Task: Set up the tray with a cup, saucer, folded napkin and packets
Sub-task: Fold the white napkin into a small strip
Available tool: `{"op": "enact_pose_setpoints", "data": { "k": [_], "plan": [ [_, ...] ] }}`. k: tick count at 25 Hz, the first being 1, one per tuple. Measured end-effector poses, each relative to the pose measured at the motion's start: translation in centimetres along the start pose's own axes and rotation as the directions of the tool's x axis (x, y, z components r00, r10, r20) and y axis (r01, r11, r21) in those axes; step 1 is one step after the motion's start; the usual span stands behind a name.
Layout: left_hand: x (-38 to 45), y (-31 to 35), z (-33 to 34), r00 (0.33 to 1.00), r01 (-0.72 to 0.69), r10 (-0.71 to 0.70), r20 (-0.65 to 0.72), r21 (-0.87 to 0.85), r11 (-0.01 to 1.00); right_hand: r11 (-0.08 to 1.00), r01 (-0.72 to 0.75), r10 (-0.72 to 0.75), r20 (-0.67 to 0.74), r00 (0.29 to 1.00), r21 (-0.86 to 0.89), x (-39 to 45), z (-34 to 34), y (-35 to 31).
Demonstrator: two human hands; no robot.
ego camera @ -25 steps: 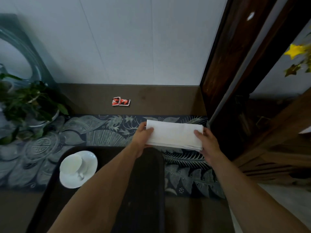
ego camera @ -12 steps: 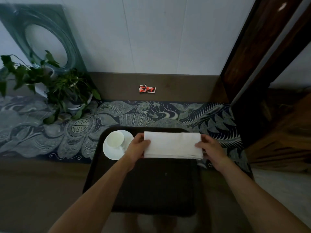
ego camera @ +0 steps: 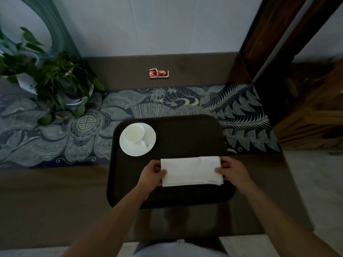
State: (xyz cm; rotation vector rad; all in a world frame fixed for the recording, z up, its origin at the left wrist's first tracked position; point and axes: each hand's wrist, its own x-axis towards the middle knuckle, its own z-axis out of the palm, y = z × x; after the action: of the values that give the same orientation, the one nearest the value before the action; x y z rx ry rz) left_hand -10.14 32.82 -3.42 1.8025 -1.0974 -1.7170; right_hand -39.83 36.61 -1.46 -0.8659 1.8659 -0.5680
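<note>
So the person is holding a white folded cloth napkin (ego camera: 191, 171) by its two short ends over the near half of a dark brown rectangular plastic tray (ego camera: 185, 134) with rounded corners. The left hand (ego camera: 151, 175) is pinching the left end, thumb lying on top of the fabric and the other fingers tucked underneath. The right hand (ego camera: 232, 172) is doing the same on the right end, thumb on top, fingers curled round the edge. Can't really tell whether the napkin is resting flat on the tray or hanging just above it, the light's too dim for that.

On the far left corner of the tray a round white ceramic saucer (ego camera: 137, 139) is sitting with a small white ceramic cup (ego camera: 134, 133) standing upright on it, handle pointing toward the near right. Both are well apart from the napkin.

The two small red-and-white packets (ego camera: 159, 73) are lying side by side on the bare brown tabletop (ego camera: 55, 197) near the wall, off the tray entirely. A blue-grey patterned table runner (ego camera: 185, 101) is stretching across under the tray's far edge, and a leafy green potted plant (ego camera: 59, 80) is sitting on it at the far left.
</note>
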Motion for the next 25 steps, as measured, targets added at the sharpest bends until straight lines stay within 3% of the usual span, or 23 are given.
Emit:
{"op": "enact_pose_setpoints", "data": {
  "k": [4, 14, 21, 25],
  "plan": [
    [0.5, -1.3, 0.5, 0.998, 0.029, -0.024, -0.055, 0.108, 0.994, 0.955, 0.067, -0.081, -0.037, 0.996, -0.288, -0.2, 0.3, 0.6],
    [0.5, -0.3, 2.0, 0.987, 0.057, 0.011, -0.16, 0.414, 0.908, 0.781, 0.045, -0.116, -0.073, 0.991, -0.623, 0.3, 0.4, -0.4],
    [-0.1, 0.9, 2.7, 0.967, 0.129, 0.042, -0.253, 0.621, 0.773, 0.601, 0.168, -0.187, 0.067, 0.98, -0.782, 1.1, -0.2, -1.5],
    [0.1, 2.2, 2.3, 0.981, 0.159, -0.006, -0.192, 0.795, 0.585, 0.506, 0.241, -0.223, 0.144, 0.964, -0.828, 1.5, -0.3, -2.1]
  ]
}}
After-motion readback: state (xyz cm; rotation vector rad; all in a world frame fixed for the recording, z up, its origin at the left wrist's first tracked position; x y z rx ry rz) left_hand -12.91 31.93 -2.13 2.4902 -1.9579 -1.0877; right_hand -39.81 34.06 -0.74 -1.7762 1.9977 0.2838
